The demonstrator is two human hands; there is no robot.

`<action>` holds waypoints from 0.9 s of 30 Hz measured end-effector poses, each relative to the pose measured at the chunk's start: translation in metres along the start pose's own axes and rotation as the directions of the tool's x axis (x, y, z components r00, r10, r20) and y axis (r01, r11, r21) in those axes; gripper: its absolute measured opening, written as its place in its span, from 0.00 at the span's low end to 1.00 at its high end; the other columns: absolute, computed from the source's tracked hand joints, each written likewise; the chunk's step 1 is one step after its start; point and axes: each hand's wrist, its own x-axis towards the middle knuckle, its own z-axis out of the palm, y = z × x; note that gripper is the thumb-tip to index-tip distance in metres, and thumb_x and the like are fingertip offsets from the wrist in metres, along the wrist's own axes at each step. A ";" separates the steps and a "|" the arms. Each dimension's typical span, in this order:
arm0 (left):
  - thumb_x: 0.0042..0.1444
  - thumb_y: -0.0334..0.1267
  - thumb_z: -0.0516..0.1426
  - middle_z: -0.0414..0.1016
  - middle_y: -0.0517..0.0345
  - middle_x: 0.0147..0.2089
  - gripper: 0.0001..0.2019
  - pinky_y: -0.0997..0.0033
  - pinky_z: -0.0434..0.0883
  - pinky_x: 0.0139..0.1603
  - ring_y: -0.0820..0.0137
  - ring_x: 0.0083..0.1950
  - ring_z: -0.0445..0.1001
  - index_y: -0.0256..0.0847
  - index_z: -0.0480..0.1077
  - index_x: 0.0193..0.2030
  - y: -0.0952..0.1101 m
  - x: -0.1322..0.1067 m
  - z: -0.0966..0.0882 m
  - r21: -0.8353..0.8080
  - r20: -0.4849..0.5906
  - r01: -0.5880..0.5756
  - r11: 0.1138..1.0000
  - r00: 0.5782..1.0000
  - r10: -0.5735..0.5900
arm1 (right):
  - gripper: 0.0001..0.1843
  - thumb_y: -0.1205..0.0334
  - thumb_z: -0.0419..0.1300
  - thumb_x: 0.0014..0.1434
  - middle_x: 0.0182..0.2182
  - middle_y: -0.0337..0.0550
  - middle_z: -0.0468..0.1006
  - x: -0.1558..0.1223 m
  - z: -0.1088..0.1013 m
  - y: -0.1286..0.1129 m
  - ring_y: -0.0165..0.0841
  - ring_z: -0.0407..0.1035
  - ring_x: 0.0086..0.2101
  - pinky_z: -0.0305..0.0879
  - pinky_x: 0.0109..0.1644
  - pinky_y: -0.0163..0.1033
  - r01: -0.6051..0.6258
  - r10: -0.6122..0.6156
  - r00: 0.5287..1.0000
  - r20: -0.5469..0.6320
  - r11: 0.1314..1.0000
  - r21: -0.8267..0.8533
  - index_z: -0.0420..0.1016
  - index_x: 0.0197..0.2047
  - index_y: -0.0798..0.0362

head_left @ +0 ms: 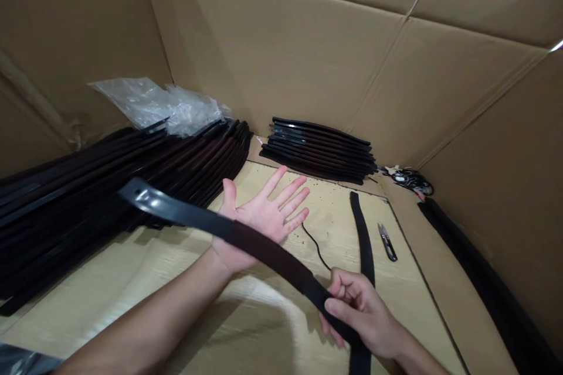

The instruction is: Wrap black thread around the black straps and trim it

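While the bare right hand (360, 310) is pinching a long flat black strap (246, 240) btw thumb & fingers, the bare left hand (259, 217) is spreading wide, palm up, w/ the strap lying across its heel. Clock dirs are running from the left palm: the strap's glossy tapered end is pointing to 9 o'clock, over a big stack of flat black straps (88, 187). A small stack of flat black straps (319, 149) is sitting at 1 o'clock on a pale wood-grain board (334, 228), a loose flat black strap (363, 240) and small steel thread snips (387, 242) are lying at 3, and a thin black cord (314, 245) is trailing at 4.

Risks: w/ only one pinch holding it, the strap's free end could be swinging into the big stack & knocking it askew; the snips' blades could nick a strap dragged too far right.

Count: 2 hands, 1 held strap, 1 loose strap, 2 stacks (layers too tight to count), 1 snips, 1 cord.
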 end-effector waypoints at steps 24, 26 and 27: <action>0.57 0.65 0.42 0.51 0.44 0.72 0.40 0.44 0.44 0.68 0.52 0.72 0.46 0.46 0.44 0.72 0.001 -0.001 0.002 0.005 0.024 -0.013 1.000 1.000 0.013 | 0.20 0.50 0.63 0.58 0.22 0.42 0.78 -0.002 -0.004 -0.004 0.25 0.67 0.16 0.60 0.19 0.28 0.016 -0.038 0.988 -0.150 0.989 -0.150 0.56 0.29 0.51; 0.59 0.63 0.41 0.51 0.45 0.72 0.38 0.46 0.44 0.68 0.53 0.72 0.47 0.47 0.43 0.72 0.001 -0.001 0.003 -0.004 0.027 -0.005 1.000 1.000 0.005 | 0.21 0.49 0.63 0.58 0.21 0.42 0.78 0.000 -0.003 -0.005 0.25 0.67 0.17 0.61 0.20 0.29 0.050 -0.086 0.977 -0.197 0.983 -0.178 0.56 0.28 0.51; 0.59 0.63 0.41 0.50 0.46 0.72 0.38 0.47 0.44 0.68 0.54 0.72 0.46 0.47 0.43 0.72 0.001 -0.001 0.003 -0.008 0.024 -0.001 1.000 1.000 0.001 | 0.21 0.49 0.63 0.57 0.21 0.42 0.78 0.001 -0.003 -0.006 0.26 0.67 0.17 0.61 0.20 0.29 0.068 -0.111 0.970 -0.218 0.978 -0.197 0.56 0.28 0.51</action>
